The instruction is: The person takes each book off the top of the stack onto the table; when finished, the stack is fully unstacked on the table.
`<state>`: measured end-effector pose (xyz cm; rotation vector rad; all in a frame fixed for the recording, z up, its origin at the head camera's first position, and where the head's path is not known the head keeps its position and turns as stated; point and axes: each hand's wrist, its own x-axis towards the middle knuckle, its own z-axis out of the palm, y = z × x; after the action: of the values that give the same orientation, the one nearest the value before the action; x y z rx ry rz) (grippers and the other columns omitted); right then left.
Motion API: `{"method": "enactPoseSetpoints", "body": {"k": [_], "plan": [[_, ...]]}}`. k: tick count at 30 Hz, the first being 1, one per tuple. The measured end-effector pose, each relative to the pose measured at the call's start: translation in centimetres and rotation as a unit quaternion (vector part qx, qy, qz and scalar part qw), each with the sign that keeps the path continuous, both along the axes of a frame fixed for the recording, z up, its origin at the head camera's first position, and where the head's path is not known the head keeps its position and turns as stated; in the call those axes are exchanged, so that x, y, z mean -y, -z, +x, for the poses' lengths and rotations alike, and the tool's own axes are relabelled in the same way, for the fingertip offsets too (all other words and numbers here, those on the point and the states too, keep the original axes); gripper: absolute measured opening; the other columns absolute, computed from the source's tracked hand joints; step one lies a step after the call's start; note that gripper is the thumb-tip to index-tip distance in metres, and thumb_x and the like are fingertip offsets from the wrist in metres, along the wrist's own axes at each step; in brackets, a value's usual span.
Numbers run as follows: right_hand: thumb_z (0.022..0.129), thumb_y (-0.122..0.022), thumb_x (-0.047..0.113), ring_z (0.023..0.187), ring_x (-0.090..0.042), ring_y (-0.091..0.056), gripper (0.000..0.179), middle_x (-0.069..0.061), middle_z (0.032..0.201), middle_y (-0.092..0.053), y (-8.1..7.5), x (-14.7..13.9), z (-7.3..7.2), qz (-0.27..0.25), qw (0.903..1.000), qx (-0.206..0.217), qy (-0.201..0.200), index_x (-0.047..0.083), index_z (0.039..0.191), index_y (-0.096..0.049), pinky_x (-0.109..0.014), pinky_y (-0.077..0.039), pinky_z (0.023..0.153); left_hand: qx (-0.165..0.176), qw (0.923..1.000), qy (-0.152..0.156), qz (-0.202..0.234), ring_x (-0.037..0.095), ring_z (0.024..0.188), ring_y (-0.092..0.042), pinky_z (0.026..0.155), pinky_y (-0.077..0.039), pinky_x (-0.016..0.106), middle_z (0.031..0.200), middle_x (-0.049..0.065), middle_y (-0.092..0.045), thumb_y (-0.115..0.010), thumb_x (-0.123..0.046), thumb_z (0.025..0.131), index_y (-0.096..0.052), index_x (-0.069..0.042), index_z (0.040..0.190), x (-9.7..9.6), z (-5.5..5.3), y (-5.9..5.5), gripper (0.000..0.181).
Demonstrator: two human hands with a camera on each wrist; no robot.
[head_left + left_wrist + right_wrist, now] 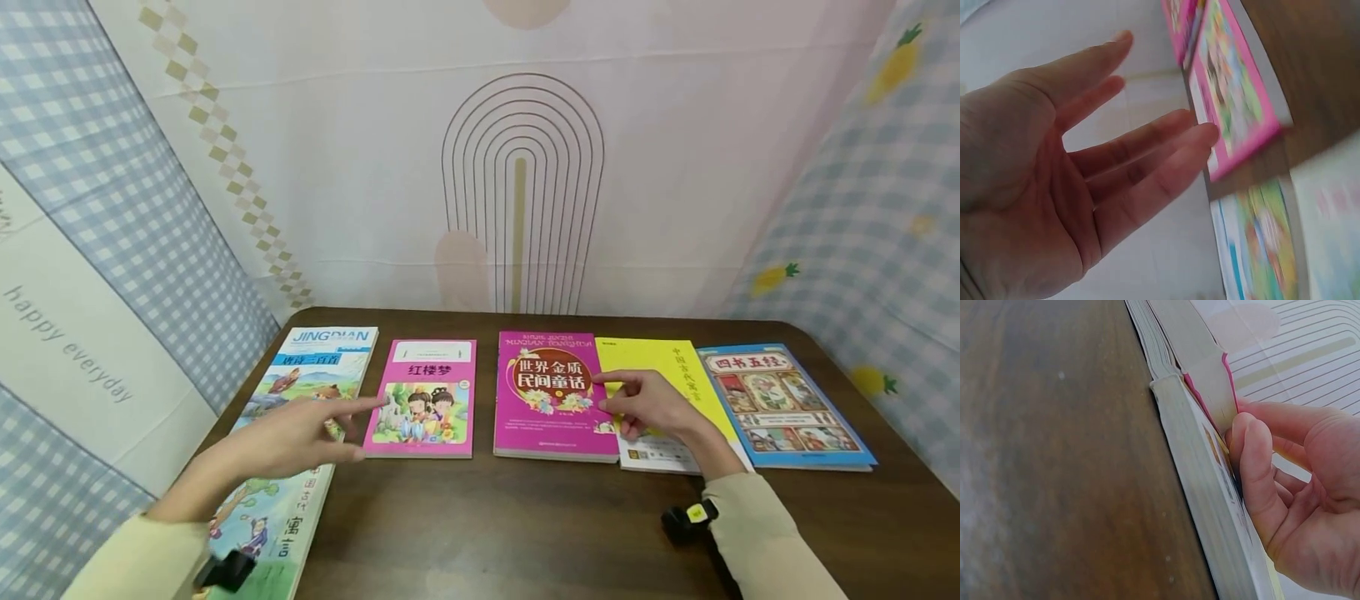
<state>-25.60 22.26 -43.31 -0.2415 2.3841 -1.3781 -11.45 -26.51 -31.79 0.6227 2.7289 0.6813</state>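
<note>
A pink book with two cartoon figures on its cover lies on the table, and my left hand hovers at its left edge. In the left wrist view that hand has its fingers extended and apart, holding nothing. My right hand pinches the right edge of a magenta book, over a yellow book beside it. Thumb and forefinger of the right hand meet at the magenta book's edge in the right wrist view.
A blue book with framed pictures lies to the right of the yellow one. Along the left side are a book headed JINGDIAN and a green-and-blue book, partly behind my left arm. Patterned cloth rises behind the brown table.
</note>
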Motion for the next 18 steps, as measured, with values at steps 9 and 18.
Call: {"method": "enactPoseSetpoints", "body": {"k": [9,18], "plan": [[0.096,-0.079,0.027,0.057,-0.020,-0.065,0.060,-0.014,0.090,-0.066,-0.3,0.3,0.0,0.006,1.0000,-0.003,0.006,0.013,0.151,-0.059,-0.030,-0.061,0.058,0.077,0.9960,0.004,0.047,0.027,0.098,-0.072,0.081,-0.064,0.039,0.119,0.010,-0.072,-0.077,-0.028,0.098,-0.047,-0.022,0.161,-6.6,-7.5,0.5,0.070],[0.097,-0.079,0.026,0.056,-0.020,-0.066,0.060,-0.015,0.090,-0.065,-0.2,0.0,0.1,0.004,0.9999,0.002,0.009,0.012,0.151,-0.059,-0.032,-0.062,0.058,0.172,0.9742,-0.014,0.145,0.034,0.093,-0.073,0.080,-0.066,0.042,0.120,0.016,-0.067,-0.073,-0.026,0.101,-0.045,-0.026,0.162,-9.8,-12.1,3.6,0.068]]}}
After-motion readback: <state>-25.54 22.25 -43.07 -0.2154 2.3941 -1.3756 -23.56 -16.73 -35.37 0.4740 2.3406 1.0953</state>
